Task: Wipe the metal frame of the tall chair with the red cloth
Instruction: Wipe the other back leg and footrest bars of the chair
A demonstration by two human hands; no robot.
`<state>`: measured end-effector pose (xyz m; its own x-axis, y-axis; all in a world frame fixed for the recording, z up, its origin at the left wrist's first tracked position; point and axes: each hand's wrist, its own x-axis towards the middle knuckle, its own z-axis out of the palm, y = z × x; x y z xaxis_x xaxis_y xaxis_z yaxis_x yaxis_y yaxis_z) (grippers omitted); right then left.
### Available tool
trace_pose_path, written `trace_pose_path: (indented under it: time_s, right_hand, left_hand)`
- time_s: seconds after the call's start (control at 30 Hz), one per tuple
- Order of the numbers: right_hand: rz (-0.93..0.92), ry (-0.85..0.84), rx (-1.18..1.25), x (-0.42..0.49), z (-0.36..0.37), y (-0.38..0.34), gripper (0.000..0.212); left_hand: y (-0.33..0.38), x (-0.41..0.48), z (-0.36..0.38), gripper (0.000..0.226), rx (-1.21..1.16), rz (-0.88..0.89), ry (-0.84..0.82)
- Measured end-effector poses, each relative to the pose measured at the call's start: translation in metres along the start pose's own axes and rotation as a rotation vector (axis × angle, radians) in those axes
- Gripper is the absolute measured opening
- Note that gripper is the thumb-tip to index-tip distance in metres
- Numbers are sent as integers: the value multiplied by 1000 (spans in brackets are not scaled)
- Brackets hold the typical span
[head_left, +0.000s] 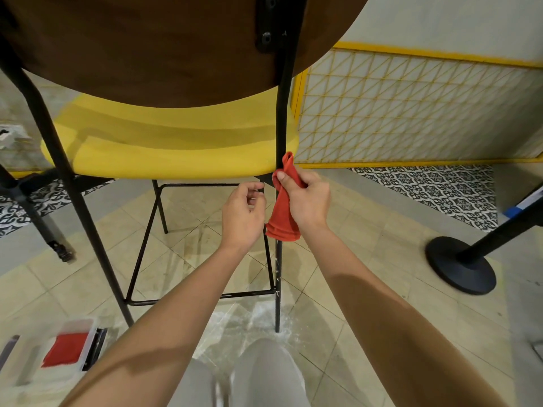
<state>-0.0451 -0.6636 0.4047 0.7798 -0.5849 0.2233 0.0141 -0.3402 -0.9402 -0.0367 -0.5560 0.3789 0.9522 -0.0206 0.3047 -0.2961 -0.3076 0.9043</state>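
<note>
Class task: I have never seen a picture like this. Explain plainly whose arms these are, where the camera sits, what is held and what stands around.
There is no machine. A person wears one wide-angle camera on the head, looking forward and down, so the two bare arms are their own. The right hand grips a red cloth against a black metal leg of the tall chair, just below its yellow seat. The left hand is close beside it, fingers curled; whether it touches anything is unclear. On the tiled floor are a clear box with something red inside and the round base of a black post.
</note>
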Motion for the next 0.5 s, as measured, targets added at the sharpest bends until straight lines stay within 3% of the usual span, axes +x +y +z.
trace_pose_path:
  time_s: [0.13,0.5]
  right_hand:
    - [-36,30,47,0,5,0,26]
    - [16,-67,-96,-16,3,46,33]
  left_hand:
    - [0,1,-1,20,-29,-12,9]
    - [-14,-5,12,23,-24,-47,-20]
